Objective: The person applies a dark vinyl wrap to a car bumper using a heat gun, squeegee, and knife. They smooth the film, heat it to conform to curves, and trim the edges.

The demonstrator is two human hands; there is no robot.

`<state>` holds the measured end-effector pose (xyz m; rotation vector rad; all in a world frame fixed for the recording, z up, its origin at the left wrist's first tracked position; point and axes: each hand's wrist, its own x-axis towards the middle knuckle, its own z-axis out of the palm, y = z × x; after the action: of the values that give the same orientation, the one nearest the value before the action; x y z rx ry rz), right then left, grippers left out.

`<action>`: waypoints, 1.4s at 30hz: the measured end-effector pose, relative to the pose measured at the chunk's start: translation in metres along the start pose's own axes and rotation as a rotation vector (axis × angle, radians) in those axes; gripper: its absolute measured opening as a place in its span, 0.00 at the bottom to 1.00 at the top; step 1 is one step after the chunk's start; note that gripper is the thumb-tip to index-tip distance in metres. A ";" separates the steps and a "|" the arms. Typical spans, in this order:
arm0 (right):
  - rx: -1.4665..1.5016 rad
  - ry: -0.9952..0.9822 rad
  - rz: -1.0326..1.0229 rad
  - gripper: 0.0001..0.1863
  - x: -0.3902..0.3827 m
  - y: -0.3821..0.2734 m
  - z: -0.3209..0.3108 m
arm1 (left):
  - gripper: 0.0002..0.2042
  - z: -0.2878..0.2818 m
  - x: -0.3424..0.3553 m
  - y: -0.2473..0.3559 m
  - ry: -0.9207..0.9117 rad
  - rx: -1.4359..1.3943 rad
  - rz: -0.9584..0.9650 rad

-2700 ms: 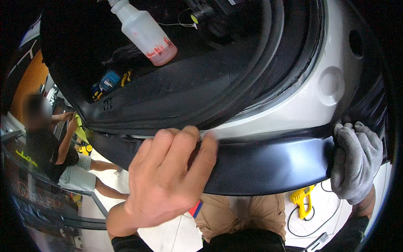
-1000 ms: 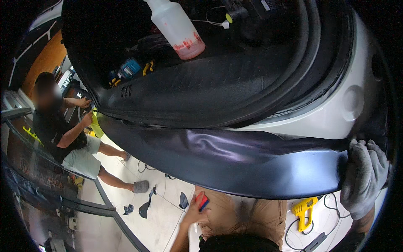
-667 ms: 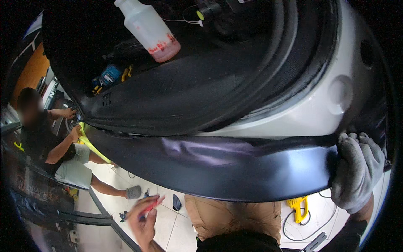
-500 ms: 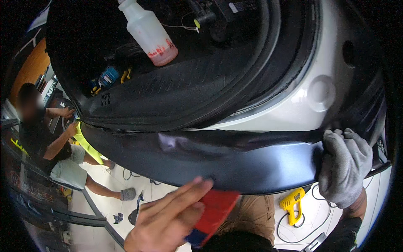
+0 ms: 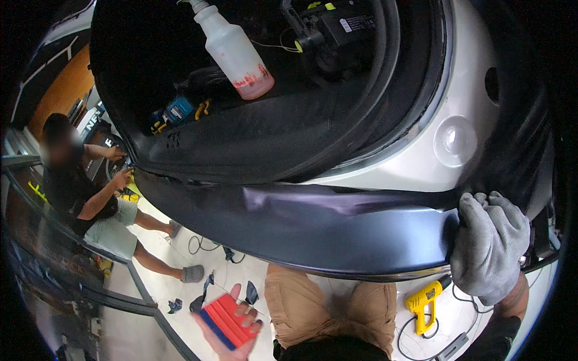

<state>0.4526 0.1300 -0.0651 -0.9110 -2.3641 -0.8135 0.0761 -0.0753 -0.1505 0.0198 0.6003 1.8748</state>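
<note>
My left hand (image 5: 244, 337) holds a red squeegee (image 5: 232, 314) with a dark blue edge below the car body's curved strip. My right hand (image 5: 489, 243), in a grey glove, has its fingers curled over the right part of the dark satin film (image 5: 385, 234) on that strip. The film has wrinkles along its upper edge, under the white painted body panel (image 5: 409, 168) and black rubber seal. More dark film hangs over the panel's right side.
A co-worker (image 5: 72, 180) at the far left handles the strip's end. Above lie a spray bottle (image 5: 238, 57) and small tools (image 5: 180, 111). A yellow heat gun (image 5: 424, 301), cables and dark scraps (image 5: 251, 292) are on the tiled floor (image 5: 168, 307).
My left hand left the film's upper edge and moved down, came up with the squeegee, then dropped below the strip again. My gloved right hand stayed at the right, shifting slightly left.
</note>
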 end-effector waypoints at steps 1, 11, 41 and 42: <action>0.036 0.026 -0.002 0.33 0.004 -0.003 0.003 | 0.48 0.024 0.000 0.003 0.038 0.065 0.033; 0.068 0.055 0.078 0.33 0.015 -0.007 -0.001 | 0.17 0.214 0.042 -0.066 -1.185 2.295 1.141; 0.043 0.035 0.100 0.33 0.015 -0.011 -0.002 | 0.15 0.210 0.036 -0.129 -1.015 2.377 1.398; 0.053 0.029 0.091 0.33 0.016 -0.011 -0.004 | 0.15 0.213 0.043 -0.129 -0.959 2.392 1.443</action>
<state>0.4345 0.1275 -0.0567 -0.9710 -2.2906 -0.7201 0.2351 0.0798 -0.0301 3.1371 1.8229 0.5161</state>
